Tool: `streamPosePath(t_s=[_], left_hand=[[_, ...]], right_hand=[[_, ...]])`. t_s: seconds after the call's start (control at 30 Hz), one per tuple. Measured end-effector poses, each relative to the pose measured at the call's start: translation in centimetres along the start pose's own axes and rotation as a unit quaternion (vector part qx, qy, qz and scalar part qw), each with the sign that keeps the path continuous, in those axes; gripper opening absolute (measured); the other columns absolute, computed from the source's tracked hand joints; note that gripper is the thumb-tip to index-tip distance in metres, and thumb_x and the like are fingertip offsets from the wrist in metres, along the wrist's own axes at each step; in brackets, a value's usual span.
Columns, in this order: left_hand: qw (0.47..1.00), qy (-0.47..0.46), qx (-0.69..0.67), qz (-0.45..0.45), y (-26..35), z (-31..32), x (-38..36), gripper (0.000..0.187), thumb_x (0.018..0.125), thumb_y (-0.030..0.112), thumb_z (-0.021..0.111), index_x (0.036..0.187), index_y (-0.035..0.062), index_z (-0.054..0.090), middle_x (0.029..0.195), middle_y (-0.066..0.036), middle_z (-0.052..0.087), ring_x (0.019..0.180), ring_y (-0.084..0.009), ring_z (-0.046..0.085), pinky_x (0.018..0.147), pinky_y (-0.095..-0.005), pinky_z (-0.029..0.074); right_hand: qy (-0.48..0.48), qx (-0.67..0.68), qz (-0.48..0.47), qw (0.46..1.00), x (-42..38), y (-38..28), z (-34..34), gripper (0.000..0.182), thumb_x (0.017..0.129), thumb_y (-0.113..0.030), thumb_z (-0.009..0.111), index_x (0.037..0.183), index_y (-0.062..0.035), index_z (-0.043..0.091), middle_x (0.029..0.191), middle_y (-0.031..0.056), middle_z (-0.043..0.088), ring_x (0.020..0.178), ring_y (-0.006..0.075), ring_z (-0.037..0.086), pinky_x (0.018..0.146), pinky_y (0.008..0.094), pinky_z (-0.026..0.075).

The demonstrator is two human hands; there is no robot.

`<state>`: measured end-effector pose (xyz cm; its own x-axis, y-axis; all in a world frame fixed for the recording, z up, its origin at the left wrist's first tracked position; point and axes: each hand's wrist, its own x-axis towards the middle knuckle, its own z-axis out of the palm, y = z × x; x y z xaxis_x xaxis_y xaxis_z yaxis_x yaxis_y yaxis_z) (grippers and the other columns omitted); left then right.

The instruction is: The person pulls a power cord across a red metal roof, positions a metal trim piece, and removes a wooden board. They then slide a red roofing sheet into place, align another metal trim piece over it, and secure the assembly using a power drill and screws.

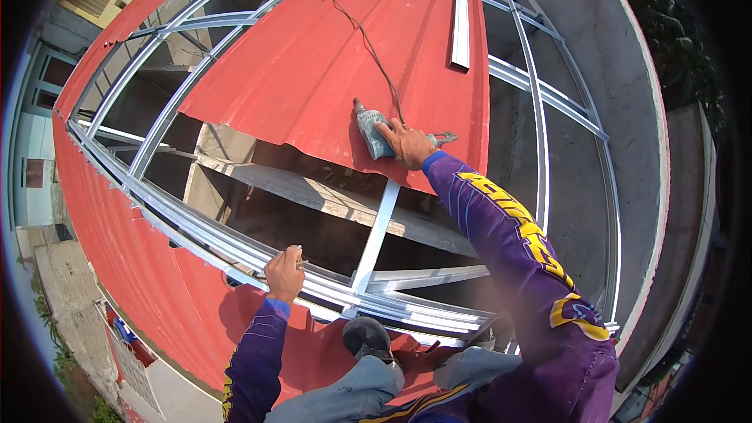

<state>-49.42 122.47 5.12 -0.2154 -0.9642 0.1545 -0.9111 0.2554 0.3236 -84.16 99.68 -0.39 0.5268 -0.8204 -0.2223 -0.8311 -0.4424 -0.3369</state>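
Note:
A teal power drill (371, 131) lies on the red corrugated roofing sheet (313, 86), its chuck pointing up and left. My right hand (406, 145) reaches over the back of the drill, fingers curled round its grip. Just right of that hand, a small metal tool like pliers (445, 139) pokes out onto the sheet. Over the long steel beam (313, 288), my left hand (284, 272) is closed with thumb and fingers pinched together. A small metallic piece (301, 265) sticks out beside its fingers; what it is I cannot tell.
The drill's dark cord (364, 39) runs up the sheet. A loose steel channel (460, 23) lies along its right part. Open gaps between steel rafters (540, 133) show a concrete ledge (313, 188) below. My shoe (366, 337) rests by the beam. A concrete wall (627, 110) rises at right.

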Motion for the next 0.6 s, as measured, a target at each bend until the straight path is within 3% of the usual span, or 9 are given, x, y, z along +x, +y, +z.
streamPosePath(t_s=[0.17, 0.6], left_hand=[[1.0, 0.016, 0.005, 0.002, -0.1, 0.4, -0.6, 0.009, 0.085, 0.007, 0.064, 0.092, 0.0058, 0.059, 0.066, -0.012, 0.06, 0.061, -0.0319, 0.06, 0.054, -0.0449, 0.046], [1.0, -0.001, 0.014, -0.003, -0.4, 0.1, -0.3, 0.009, 0.084, 0.006, 0.063, 0.093, 0.007, 0.059, 0.066, -0.012, 0.061, 0.062, -0.0322, 0.061, 0.055, -0.0455, 0.046]], right_hand=[[-0.013, 0.005, 0.017, 1.0, 0.2, 0.9, 0.2, 0.08, 0.078, -0.007, 0.065, 0.147, -0.0136, 0.025, 0.124, 0.0206, 0.045, 0.109, 0.0397, 0.059, 0.084, 0.0489, 0.054], [0.074, 0.047, 0.072, 0.994, -0.3, 2.1, -0.8, 0.082, 0.07, -0.002, 0.069, 0.141, -0.0097, 0.028, 0.115, 0.0193, 0.049, 0.11, 0.0396, 0.056, 0.08, 0.0492, 0.055]])
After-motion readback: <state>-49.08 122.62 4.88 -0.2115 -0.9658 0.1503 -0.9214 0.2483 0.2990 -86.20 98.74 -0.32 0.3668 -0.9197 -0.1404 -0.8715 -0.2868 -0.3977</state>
